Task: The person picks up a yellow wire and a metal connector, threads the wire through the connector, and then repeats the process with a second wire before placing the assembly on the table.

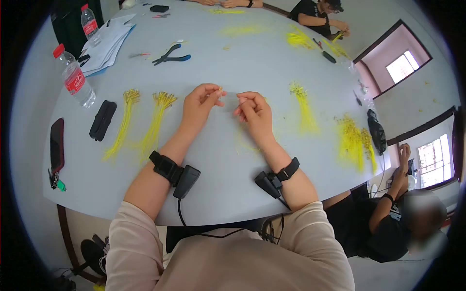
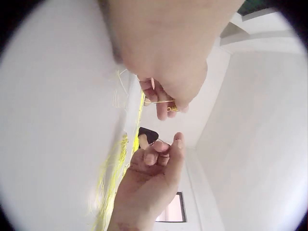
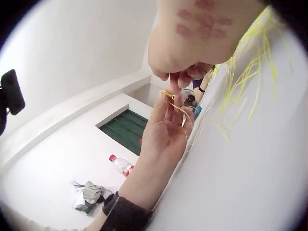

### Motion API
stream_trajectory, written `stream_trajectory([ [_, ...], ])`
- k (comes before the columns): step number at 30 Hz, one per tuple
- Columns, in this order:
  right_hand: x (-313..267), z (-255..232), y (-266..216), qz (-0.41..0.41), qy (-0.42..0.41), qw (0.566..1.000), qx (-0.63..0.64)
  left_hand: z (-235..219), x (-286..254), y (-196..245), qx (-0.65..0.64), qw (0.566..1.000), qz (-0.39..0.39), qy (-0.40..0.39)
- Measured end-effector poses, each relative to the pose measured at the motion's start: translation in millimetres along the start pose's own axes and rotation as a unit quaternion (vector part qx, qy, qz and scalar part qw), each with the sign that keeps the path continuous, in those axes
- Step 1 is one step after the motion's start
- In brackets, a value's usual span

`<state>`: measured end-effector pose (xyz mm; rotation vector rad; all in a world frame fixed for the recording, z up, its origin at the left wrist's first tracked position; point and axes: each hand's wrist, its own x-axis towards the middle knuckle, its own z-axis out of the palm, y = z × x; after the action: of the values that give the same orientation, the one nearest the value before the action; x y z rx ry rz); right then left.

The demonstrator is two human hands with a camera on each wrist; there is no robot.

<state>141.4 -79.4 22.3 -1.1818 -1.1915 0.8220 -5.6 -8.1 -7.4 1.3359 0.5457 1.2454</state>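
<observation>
My left hand (image 1: 200, 104) pinches a small gold loop-ended piece (image 2: 173, 109) between thumb and forefinger, above the table. A thin yellow thread (image 3: 179, 109) trails from it across the fingers. Facing it, a short gap away, is my right hand (image 1: 254, 112), its fingers curled and the thumb close to the forefinger. In the left wrist view the right hand's fingertips point up toward the gold piece; I cannot tell whether they hold a thread. Loose yellow threads (image 1: 246, 140) lie on the table below the hands.
Left of the hands lie two gold-tipped yellow thread bundles (image 1: 158, 116), a black case (image 1: 103, 120) and a phone (image 1: 57, 145). Pliers (image 1: 172, 55), papers (image 1: 109, 51) and bottles (image 1: 73, 75) are farther back. More bundles (image 1: 303, 109) lie right. Other people sit around the table (image 1: 218, 189).
</observation>
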Motion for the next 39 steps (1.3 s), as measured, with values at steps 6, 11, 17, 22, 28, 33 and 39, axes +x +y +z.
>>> stream_trajectory([
  [6, 17.4, -66.7, -42.6, -0.062, 0.168, 0.982, -0.058, 0.2, -4.4, 5.8, 0.101, 0.995, 0.005, -0.006],
  [11, 38.9, -155.4, -54.0, 0.018, 0.149, 0.971, -0.184, 0.4, -4.0, 4.9, 0.099, 0.995, 0.006, -0.013],
  [17, 52.4, -196.0, -20.9, 0.149, 0.005, 0.868, -0.474, -0.8, -2.9, 1.1, 0.138, 0.990, 0.003, -0.019],
  [22, 54.6, -193.5, 1.9, 0.141, -0.078, 0.835, -0.526, -0.9, -3.7, 4.1, 0.157, 0.987, -0.001, -0.019],
  [28, 40.4, -167.8, -1.5, 0.151, -0.165, 0.816, -0.532, -1.6, -1.8, -0.7, 0.159, 0.987, 0.002, -0.016],
  [33, 34.2, -149.5, -5.4, 0.147, -0.172, 0.790, -0.570, 1.5, -0.7, -5.9, 0.121, 0.992, 0.039, 0.016],
  [39, 38.9, -149.7, 1.1, 0.157, -0.160, 0.765, -0.604, 0.0, -0.7, -7.3, 0.118, 0.993, 0.027, 0.012],
])
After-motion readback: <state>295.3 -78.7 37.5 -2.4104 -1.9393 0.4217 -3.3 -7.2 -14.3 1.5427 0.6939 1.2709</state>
